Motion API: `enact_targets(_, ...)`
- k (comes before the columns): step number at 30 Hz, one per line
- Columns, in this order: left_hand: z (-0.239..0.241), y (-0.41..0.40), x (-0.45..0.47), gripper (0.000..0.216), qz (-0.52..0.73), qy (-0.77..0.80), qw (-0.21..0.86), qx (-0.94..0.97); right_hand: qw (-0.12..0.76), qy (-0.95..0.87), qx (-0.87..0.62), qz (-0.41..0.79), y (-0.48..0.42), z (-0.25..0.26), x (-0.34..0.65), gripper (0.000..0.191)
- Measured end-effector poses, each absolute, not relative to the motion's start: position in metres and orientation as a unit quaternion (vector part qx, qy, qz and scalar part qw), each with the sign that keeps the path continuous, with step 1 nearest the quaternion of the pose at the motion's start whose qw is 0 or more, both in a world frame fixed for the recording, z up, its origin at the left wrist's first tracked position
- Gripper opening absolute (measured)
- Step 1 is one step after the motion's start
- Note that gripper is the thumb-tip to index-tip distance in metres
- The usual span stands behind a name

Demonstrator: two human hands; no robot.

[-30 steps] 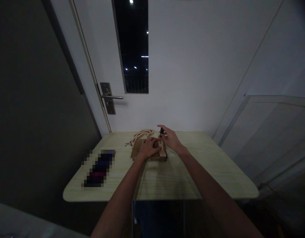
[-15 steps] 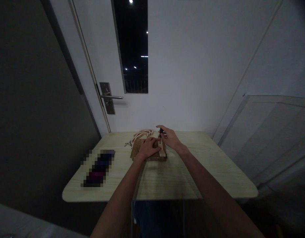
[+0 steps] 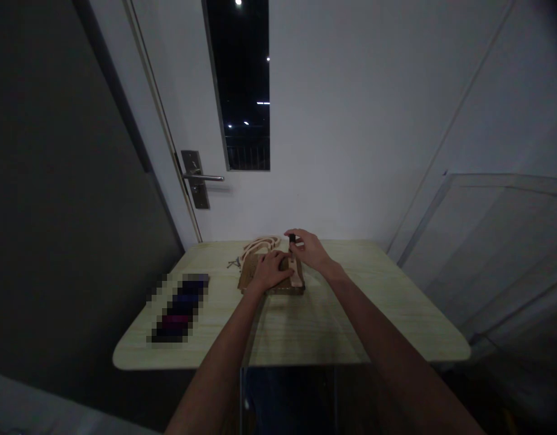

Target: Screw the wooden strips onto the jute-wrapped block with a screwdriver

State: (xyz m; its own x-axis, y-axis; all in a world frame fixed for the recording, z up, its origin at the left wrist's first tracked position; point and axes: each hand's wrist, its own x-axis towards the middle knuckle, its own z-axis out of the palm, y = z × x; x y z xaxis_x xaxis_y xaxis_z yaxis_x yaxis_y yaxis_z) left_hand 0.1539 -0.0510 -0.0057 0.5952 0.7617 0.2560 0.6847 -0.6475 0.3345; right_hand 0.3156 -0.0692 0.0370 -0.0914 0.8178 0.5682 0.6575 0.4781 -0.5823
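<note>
Head: R hand [image 3: 311, 249] grips blk handle [image 3: 292, 238]; L hand [image 3: 272, 270] on brn slab [image 3: 247, 273].

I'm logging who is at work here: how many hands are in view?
2. The left hand lies spread on the brown board; the right hand holds a black handle above the pale strip. No other hand shows.

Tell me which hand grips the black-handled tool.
The right hand: it pinches the black-handled tool, while the left hand rests spread on the brown slab.
</note>
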Motion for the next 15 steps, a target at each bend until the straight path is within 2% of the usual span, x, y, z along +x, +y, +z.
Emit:
enact_targets(7, -0.0048, -0.0527, 0.1543, 0.047, 0.188, 0.415, 0.103, 0.884, 0.415, -0.736, -0.53, 0.072, -0.0752, 0.0413, 0.3128, 0.043)
enact_targets(13, -0.0074, -0.0509, 0.1547, 0.045, 0.196, 0.41, 0.101, 0.885, 0.42, -0.718, -0.554, 0.032, -0.0715, 0.0388, 0.3163, 0.029)
enact_targets(15, -0.0095, -0.0493, 0.1546, 0.045, 0.199, 0.409, 0.1, 0.885, 0.424, -0.716, -0.554, 0.018, -0.0692, 0.0364, 0.3173, 0.03)
